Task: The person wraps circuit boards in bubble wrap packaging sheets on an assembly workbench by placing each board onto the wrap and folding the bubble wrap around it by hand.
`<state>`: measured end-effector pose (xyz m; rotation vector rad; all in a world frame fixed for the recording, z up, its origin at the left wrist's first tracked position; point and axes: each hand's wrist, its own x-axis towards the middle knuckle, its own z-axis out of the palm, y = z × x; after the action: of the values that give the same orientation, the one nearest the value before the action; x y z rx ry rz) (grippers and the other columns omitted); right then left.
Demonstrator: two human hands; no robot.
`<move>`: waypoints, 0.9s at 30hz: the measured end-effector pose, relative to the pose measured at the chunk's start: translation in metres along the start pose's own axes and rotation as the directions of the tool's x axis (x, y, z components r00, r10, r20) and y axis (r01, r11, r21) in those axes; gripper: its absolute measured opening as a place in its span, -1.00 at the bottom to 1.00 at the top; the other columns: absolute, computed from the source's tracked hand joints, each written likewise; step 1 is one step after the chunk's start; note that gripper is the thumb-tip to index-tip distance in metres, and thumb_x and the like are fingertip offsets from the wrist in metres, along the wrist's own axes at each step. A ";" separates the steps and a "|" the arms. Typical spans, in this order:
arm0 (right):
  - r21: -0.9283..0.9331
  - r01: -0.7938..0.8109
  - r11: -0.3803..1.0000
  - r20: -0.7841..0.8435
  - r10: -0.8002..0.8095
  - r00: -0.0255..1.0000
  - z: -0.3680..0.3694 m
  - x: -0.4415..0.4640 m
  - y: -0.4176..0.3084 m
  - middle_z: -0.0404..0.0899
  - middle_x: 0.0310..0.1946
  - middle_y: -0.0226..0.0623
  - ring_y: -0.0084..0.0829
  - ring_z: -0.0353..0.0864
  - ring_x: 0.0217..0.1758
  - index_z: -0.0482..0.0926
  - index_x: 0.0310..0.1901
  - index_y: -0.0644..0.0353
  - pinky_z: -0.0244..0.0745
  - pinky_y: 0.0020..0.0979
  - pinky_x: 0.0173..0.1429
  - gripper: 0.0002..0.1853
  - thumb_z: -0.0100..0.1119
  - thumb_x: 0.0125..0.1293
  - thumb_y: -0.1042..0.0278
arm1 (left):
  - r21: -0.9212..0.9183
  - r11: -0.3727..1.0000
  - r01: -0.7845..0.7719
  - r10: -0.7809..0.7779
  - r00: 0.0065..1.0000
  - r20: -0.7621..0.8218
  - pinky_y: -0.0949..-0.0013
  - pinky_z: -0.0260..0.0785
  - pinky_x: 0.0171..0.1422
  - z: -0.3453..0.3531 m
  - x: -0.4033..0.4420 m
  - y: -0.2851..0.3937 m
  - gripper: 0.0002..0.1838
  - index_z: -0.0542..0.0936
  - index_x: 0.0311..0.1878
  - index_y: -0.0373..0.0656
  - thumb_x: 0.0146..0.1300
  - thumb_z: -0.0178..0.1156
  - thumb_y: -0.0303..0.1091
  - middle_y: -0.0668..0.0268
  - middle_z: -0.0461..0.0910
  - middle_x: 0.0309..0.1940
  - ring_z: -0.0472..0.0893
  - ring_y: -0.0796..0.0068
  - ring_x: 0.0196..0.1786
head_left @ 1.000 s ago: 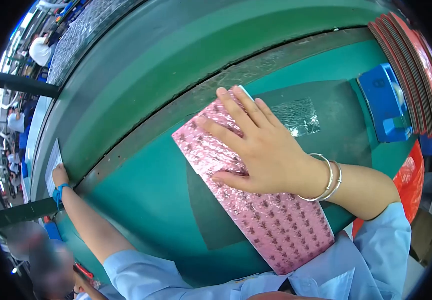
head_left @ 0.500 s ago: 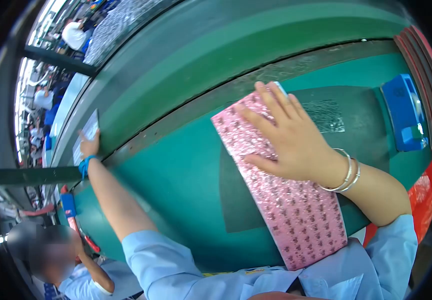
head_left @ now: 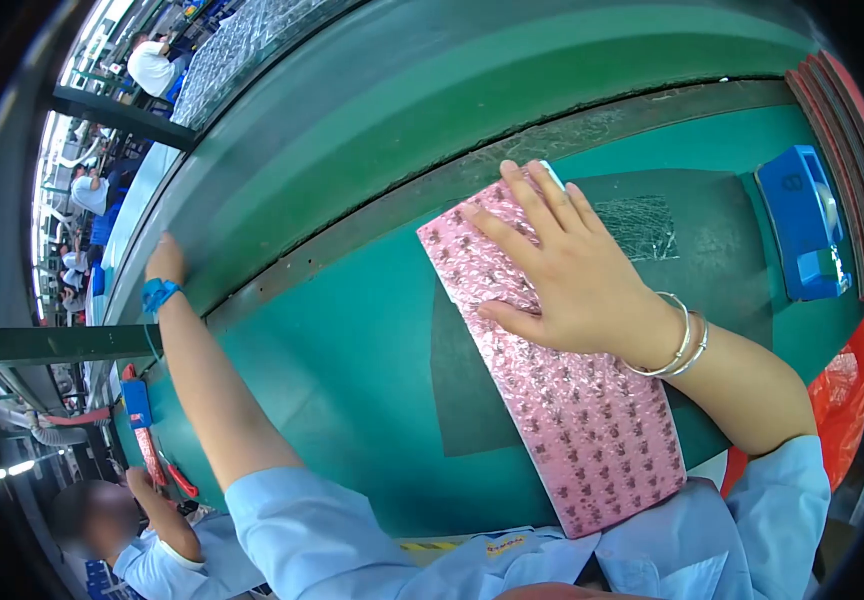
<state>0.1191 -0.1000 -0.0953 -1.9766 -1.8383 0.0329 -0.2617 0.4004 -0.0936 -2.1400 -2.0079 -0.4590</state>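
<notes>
A long pink patterned board (head_left: 602,440) with a shiny clear surface lies slanted on the green mat, its near end against my blue shirt. My right hand (head_left: 572,275) rests flat on its upper part with the fingers spread, and two silver bangles circle that wrist. Far to the left, my left hand (head_left: 166,262) is stretched out at the green conveyor surface (head_left: 282,200), a blue band around its wrist. Its fingers are mostly hidden and blurred, and no sheet shows beside it.
A blue tape dispenser (head_left: 800,222) stands at the right beside stacked reddish boards (head_left: 847,170). A clear film piece (head_left: 640,228) lies on the dark mat. Red plastic (head_left: 842,400) hangs at the right edge. Another person (head_left: 177,540) sits at lower left near red-handled scissors (head_left: 182,480).
The pale sheet that was at my left hand no longer shows. The view has turned, shifting the scene rightward. My right hand still lies on the pink board.
</notes>
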 end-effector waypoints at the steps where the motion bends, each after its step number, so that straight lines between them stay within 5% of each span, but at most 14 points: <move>1: -0.002 -0.005 1.000 0.001 0.005 1.000 -0.001 0.001 0.000 -0.07 0.38 0.09 0.11 -0.12 0.45 0.15 0.35 -0.02 -0.07 0.02 0.39 -0.27 -0.01 0.19 -0.15 | -0.027 1.000 -0.007 0.006 0.999 -0.034 0.07 0.36 -0.04 -0.010 0.003 0.004 -0.48 0.37 0.05 -0.17 0.16 -0.02 0.03 -0.05 0.49 -0.11 0.52 0.05 -0.17; 9: 0.033 0.016 0.999 -0.095 -0.013 0.995 0.006 -0.003 0.007 -0.01 0.34 0.16 0.14 -0.08 0.43 0.17 0.33 0.06 -0.13 0.08 0.39 -0.28 -0.07 0.23 -0.19 | -0.455 0.881 -0.131 0.000 0.961 -0.278 0.18 0.42 -0.13 -0.155 0.002 0.060 -0.65 0.43 -0.08 -0.27 0.21 0.00 -0.18 0.00 0.51 -0.20 0.54 0.17 -0.30; 17: 0.014 0.074 0.997 -0.224 -0.069 0.972 0.002 -0.003 0.007 0.02 0.34 0.14 0.06 -0.01 0.42 0.13 0.34 0.14 -0.13 -0.01 0.42 -0.28 -0.18 0.30 -0.21 | -0.919 0.359 -0.162 -0.016 0.984 -0.179 0.29 0.47 -0.20 -0.302 -0.171 0.131 -0.77 0.46 -0.14 -0.35 0.26 0.01 -0.37 0.05 0.51 -0.25 0.57 0.28 -0.37; 19: 0.626 0.049 0.778 -0.133 0.044 0.990 -0.026 -0.006 -0.002 0.03 0.34 0.11 -0.02 0.01 0.42 0.11 0.34 0.18 -0.13 -0.07 0.44 -0.28 -0.22 0.32 -0.21 | -0.984 0.171 -0.051 0.034 0.998 -0.046 0.32 0.49 -0.20 -0.292 -0.262 0.151 -0.74 0.41 -0.05 -0.32 0.28 -0.01 -0.36 0.07 0.50 -0.18 0.57 0.30 -0.31; 21: 0.970 -0.046 0.239 0.030 0.071 0.997 -0.056 -0.009 -0.012 0.05 0.34 0.08 -0.09 0.02 0.42 0.08 0.35 0.22 -0.13 -0.13 0.45 -0.27 -0.26 0.35 -0.21 | -0.992 -0.014 0.126 0.112 0.986 0.124 0.35 0.51 -0.19 -0.271 -0.355 0.174 -0.70 0.36 0.04 -0.30 0.30 -0.03 -0.34 0.09 0.49 -0.11 0.57 0.32 -0.24; 23: 0.974 0.136 -0.182 -0.115 0.123 0.986 -0.076 -0.026 -0.028 0.15 0.30 0.00 -0.23 0.17 0.36 0.10 0.32 0.28 0.06 -0.22 0.41 -0.35 -0.17 0.37 -0.04 | -0.935 -0.167 0.313 0.214 0.937 0.276 0.38 0.52 -0.19 -0.255 -0.434 0.195 -0.65 0.31 0.13 -0.27 0.32 -0.06 -0.33 0.11 0.47 -0.04 0.57 0.34 -0.18; 24: 0.975 0.131 -0.180 -0.112 0.110 0.988 -0.083 -0.038 -0.035 0.15 0.30 0.00 -0.23 0.17 0.36 0.10 0.32 0.28 0.06 -0.22 0.41 -0.35 -0.17 0.37 -0.04 | -0.895 -0.227 0.385 0.262 0.909 0.325 0.39 0.53 -0.19 -0.250 -0.463 0.203 -0.62 0.29 0.17 -0.25 0.33 -0.07 -0.32 0.11 0.47 -0.01 0.58 0.35 -0.14; 27: 0.922 0.180 -0.342 0.010 0.487 0.874 -0.097 -0.065 -0.033 0.39 0.14 -0.02 -0.27 0.48 0.11 0.18 0.25 0.34 0.42 -0.31 0.17 -0.43 0.03 0.32 0.17 | -0.826 -0.319 0.465 0.338 0.870 0.360 0.33 0.48 -0.07 -0.250 -0.529 0.215 -0.49 0.14 0.30 -0.22 0.32 -0.06 -0.31 0.08 0.36 0.15 0.54 0.25 -0.01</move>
<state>0.1102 -0.1905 -0.0142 -0.6427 -0.4206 0.9041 -0.0988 -0.1967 -0.0186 -3.0065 -1.9917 -3.0568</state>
